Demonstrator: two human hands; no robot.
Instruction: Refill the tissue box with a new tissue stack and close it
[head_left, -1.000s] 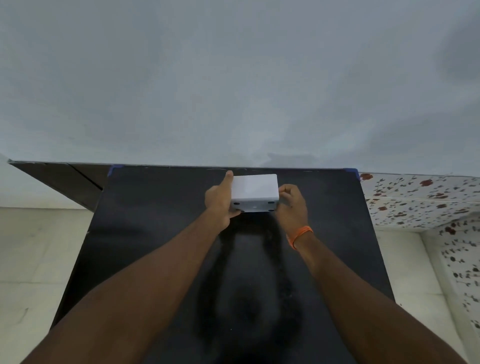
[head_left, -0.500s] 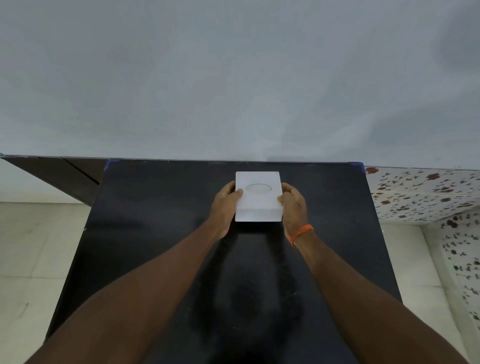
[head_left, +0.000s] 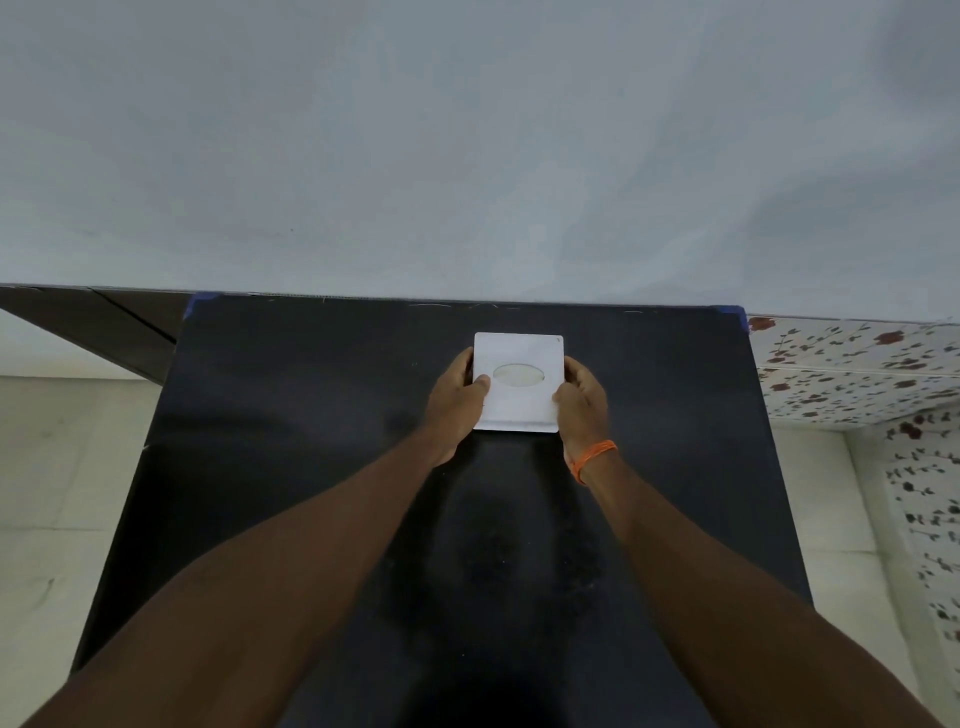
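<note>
Flipped since a second ago: white square plastic tissue box (head_left: 518, 382) now oval slot up, resting on black table (head_left: 291, 415) near far edge. Clamped between left hand (head_left: 457, 402) and right hand (head_left: 582, 397) at sides. Probably light, rigid, slick; side grip best.

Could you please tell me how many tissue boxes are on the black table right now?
1. The white tissue box sits near the far middle of the black table, oval opening up, held between the left hand and right hand. No others show.
</note>
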